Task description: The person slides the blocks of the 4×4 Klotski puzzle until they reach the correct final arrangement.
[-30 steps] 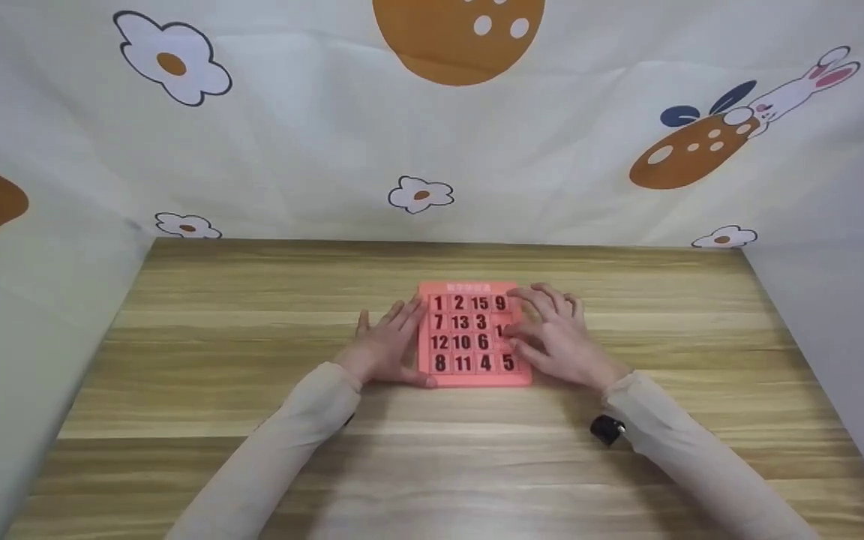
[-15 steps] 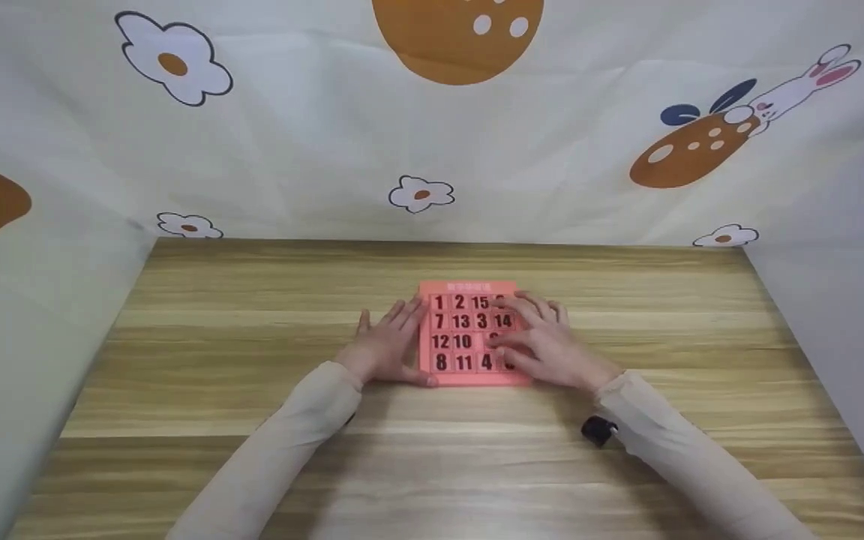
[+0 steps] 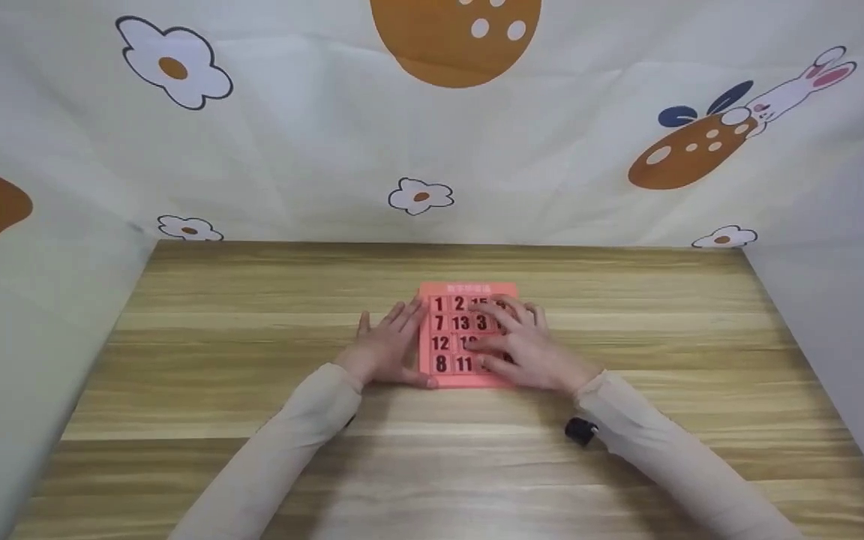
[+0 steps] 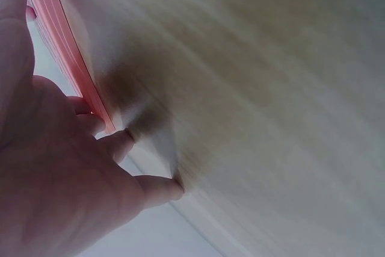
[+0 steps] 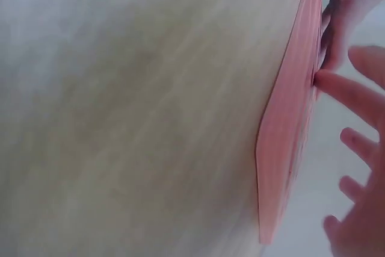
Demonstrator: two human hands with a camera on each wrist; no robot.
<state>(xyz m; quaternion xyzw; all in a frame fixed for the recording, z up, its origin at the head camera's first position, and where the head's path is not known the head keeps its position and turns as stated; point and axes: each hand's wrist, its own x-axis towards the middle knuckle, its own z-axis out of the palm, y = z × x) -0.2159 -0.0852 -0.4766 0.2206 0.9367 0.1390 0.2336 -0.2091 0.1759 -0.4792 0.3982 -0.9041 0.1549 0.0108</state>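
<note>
A pink sliding number puzzle point(image 3: 469, 382) lies flat on the wooden table, its numbered square tiles set in a raised frame. Along its left edge my left hand point(image 3: 385, 349) rests with straight, spread fingers, the thumb at the near left corner. In the left wrist view two of those fingertips meet the tabletop. Over the right half of the board hovers my right hand point(image 3: 533, 351), fingers spread. One of its fingertips touches the tile marked 10 point(image 3: 463, 343), which sits off its column to the right. The hand hides several tiles on the right.
The wood-grain table point(image 3: 252, 337) extends around the puzzle on every side. Behind it hangs a pale curtain point(image 3: 297, 135) printed with flowers and orange shapes, and pale cloth walls stand left and right. A black wrist device point(image 3: 580, 430) shows beneath the right sleeve.
My right hand has moved left across the board. Tile 14 has slid up, tile 6 right, then tile 10 partly right. The left hand has stayed in place.
</note>
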